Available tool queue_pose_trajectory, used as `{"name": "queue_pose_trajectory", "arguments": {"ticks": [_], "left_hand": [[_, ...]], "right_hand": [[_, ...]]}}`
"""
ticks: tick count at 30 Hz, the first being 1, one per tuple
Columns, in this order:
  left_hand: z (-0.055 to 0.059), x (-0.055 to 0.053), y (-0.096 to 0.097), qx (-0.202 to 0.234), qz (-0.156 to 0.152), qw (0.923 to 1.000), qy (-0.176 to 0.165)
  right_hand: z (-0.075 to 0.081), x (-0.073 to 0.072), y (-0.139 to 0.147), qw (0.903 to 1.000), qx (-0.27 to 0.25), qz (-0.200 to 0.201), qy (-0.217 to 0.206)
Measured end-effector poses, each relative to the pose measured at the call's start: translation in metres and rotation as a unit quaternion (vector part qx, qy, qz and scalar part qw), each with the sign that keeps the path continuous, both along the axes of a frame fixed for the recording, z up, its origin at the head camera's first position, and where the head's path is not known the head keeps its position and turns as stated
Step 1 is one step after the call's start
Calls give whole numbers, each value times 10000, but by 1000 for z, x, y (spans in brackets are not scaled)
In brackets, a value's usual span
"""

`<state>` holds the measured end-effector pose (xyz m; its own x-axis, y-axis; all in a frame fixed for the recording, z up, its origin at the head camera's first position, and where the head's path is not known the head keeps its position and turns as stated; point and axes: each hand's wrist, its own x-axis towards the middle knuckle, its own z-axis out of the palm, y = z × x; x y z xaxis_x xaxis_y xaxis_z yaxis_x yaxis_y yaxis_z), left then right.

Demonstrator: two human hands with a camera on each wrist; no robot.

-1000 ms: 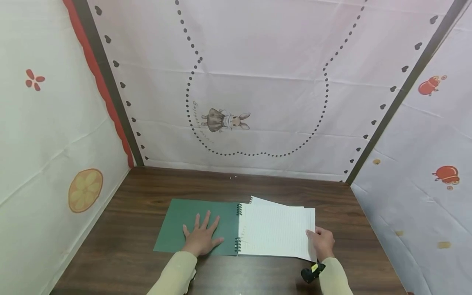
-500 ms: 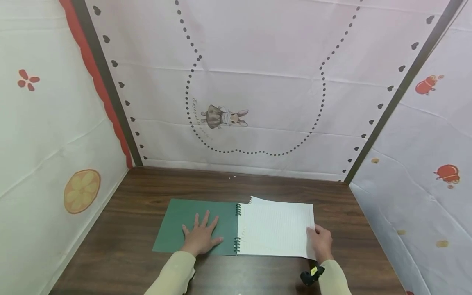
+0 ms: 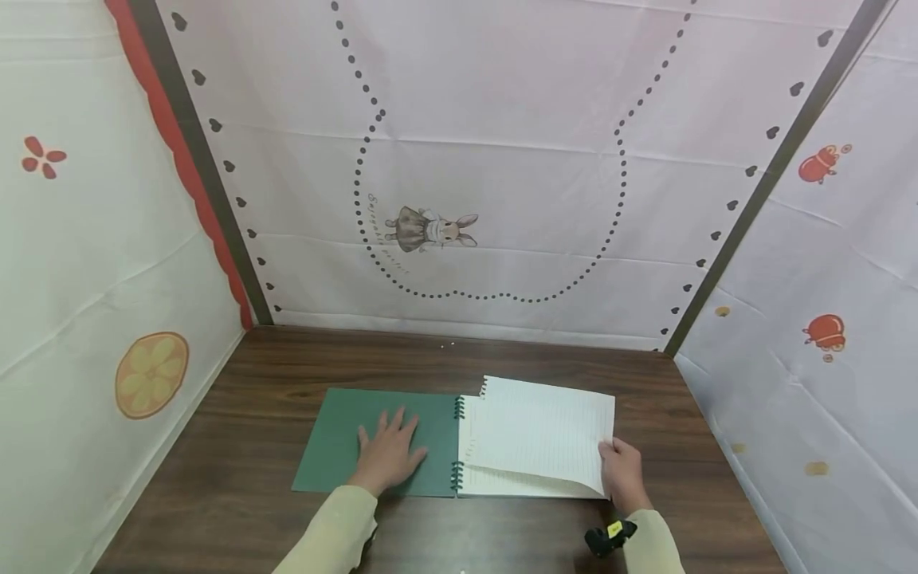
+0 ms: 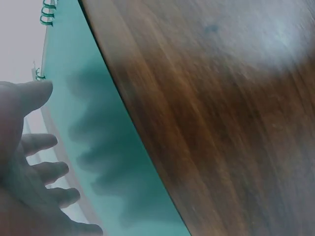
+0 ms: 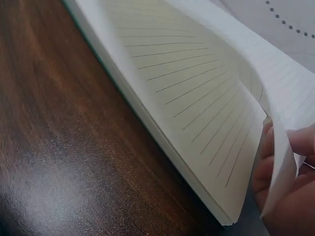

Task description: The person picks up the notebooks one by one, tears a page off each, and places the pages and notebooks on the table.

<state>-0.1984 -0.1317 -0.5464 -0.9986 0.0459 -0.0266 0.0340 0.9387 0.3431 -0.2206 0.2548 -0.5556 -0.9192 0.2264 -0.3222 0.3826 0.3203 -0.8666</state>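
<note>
A spiral notebook lies spread on the table, its green cover [image 3: 330, 446] to the left and its lined pages [image 3: 495, 485] to the right of the dark coil [image 3: 457, 476]. Above the cover my left hand [image 3: 388, 454] is spread with relaxed fingers; in the left wrist view its shadow falls on the green surface. My right hand [image 3: 622, 470] pinches the right edge of a lined sheet [image 3: 548, 422] between thumb and fingers. That sheet overlaps the pages, with a ragged hole edge at its upper left. Its near edge curls up from the pages in the right wrist view.
The dark wood table [image 3: 237, 478] runs under everything. White printed cloth walls [image 3: 502, 191] stand at the back and both sides. A small black device with a yellow label [image 3: 610, 539] sits at my right wrist.
The sheet in my right hand has shifted up and lifted along its near edge, uncovering lined pages below. My left hand's fingers have drawn in slightly from a wide spread.
</note>
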Motion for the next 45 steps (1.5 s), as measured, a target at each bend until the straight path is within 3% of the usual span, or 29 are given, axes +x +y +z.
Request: {"name": "queue_pose_trajectory", "arguments": {"ticks": [11,18,24,32,37,45], "left_hand": [[8,-8,16,536,90,9981,273],[20,-10,27,1540,226,9873,318],[28,-8,31,2003,419,9788,88],[28,-4,29,2362,486,9705,-45],[29,0,26,2534,576,9656,96],[27,3,21,2399,705,9676,360]], "right_hand": [[3,2,-1,9906,-1347,127,-196],[7,5,-11,9901,-1375,280,-79],[9,8,-23,9902,-1340,405,-18],[9,9,-36,9871,-1493,575,-75],[9,9,-45,9855,-1584,590,-134],[10,10,-53,9903,-1200,656,-242]]}}
